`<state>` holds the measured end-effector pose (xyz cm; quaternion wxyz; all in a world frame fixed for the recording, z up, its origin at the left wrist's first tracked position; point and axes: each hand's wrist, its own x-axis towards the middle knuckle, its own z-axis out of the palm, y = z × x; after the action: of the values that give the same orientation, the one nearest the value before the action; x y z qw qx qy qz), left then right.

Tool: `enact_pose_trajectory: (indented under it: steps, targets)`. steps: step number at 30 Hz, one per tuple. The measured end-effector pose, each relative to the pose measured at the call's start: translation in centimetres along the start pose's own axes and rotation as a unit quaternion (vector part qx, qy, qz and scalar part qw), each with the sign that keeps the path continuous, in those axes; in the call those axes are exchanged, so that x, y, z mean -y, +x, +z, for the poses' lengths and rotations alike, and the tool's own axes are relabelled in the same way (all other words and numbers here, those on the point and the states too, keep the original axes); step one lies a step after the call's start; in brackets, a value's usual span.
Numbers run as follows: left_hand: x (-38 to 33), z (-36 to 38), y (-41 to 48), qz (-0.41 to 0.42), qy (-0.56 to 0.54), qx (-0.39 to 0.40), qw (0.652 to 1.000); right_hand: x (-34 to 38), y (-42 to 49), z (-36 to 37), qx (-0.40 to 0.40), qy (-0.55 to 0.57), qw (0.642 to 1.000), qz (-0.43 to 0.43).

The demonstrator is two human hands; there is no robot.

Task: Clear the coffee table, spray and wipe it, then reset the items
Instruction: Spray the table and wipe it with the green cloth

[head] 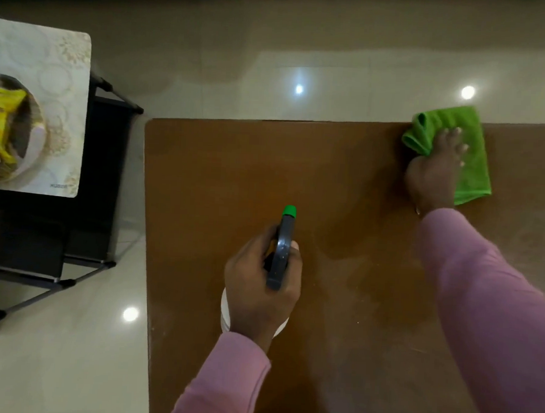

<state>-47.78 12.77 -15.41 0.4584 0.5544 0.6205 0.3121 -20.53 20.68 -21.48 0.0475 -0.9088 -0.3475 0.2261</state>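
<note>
While the cleared brown surface (pixel 235 172) is wiped, both hands stay busy

The right hand (pixel 434 170) lies flat with fingers spread on the green cloth (pixel 469 166) at the far edge, pressing it down to rub; the left hand (pixel 260 287) is clamped around the spray bottle (pixel 283 254), nozzle aimed across the surface, likely kept ready; removed items wait on the side stand (pixel 67 69) beyond the left edge

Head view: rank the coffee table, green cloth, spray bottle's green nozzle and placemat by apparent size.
1. coffee table
2. placemat, partly cut off by the frame
3. green cloth, partly under the right hand
4. green nozzle
</note>
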Motion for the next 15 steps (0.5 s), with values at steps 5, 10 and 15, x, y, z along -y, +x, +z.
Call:
enact_pose_trajectory:
  steps: [5, 10, 15]
  targets:
    - [0.0, 0.3, -0.3, 0.005, 0.01, 0.01, 1.0, 10.3, -5.4, 6.5, 0.067, -0.045, 0.974, -0.214]
    - [-0.1, 0.3, -0.1, -0.005, 0.011, -0.002, 1.0, 12.6, -7.4, 7.8, 0.114, -0.063, 0.911, -0.391]
    - [-0.1, 0.2, -0.3, -0.002, 0.005, -0.008, 1.0, 1.8, -1.2, 2.3, 0.033, -0.025, 0.972, -0.229]
